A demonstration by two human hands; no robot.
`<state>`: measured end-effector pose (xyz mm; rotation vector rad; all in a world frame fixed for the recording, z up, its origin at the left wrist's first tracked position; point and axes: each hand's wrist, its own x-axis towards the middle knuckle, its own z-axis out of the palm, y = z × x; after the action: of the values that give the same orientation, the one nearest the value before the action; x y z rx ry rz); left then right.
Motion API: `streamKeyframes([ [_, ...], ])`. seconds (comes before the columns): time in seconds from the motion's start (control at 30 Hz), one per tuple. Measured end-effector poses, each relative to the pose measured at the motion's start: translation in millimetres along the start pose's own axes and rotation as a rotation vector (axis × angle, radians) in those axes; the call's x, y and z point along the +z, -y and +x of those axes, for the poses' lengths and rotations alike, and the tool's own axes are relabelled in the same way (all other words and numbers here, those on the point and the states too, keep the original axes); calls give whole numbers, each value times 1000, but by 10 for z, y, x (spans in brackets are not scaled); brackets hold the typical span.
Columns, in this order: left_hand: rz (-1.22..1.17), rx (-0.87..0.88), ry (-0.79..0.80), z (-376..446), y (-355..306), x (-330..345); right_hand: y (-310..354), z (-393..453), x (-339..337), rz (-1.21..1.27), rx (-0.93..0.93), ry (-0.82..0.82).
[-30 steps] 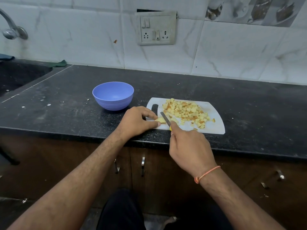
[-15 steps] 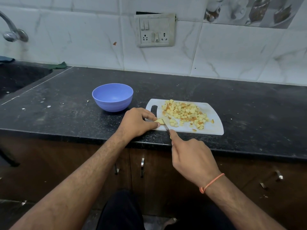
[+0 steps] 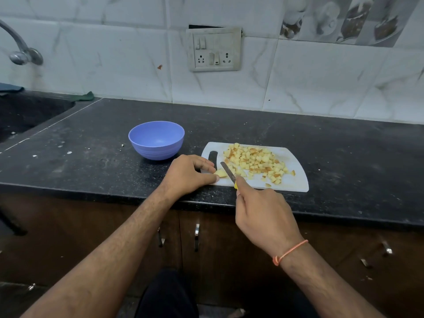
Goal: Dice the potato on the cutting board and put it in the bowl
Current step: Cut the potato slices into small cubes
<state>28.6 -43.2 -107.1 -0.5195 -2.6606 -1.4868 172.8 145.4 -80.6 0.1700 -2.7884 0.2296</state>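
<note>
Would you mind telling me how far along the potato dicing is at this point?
Mostly done: a pile of diced potato lies on the cutting board. In hand: the left hand pinches the last potato piece while the right hand holds the knife against it. Left: finishing that piece and moving everything into the blue bowl, which looks empty.
</note>
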Motion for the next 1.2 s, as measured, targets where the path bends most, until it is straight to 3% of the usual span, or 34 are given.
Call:
streamKeyframes([
  [0.47, -2, -29, -19, 26, -10, 19, -112, 92, 43, -84, -77, 145],
  [0.67, -11, -46, -14, 18, -26, 16, -296, -139, -50, -36, -99, 109],
  [0.93, 38, -22, -1, 1, -24, 10, -473, -111, -142, 92, 12, 42],
  [1.2, 31, -13, -20, -2, -23, 16, -204, -1, -62, 127, -43, 53],
])
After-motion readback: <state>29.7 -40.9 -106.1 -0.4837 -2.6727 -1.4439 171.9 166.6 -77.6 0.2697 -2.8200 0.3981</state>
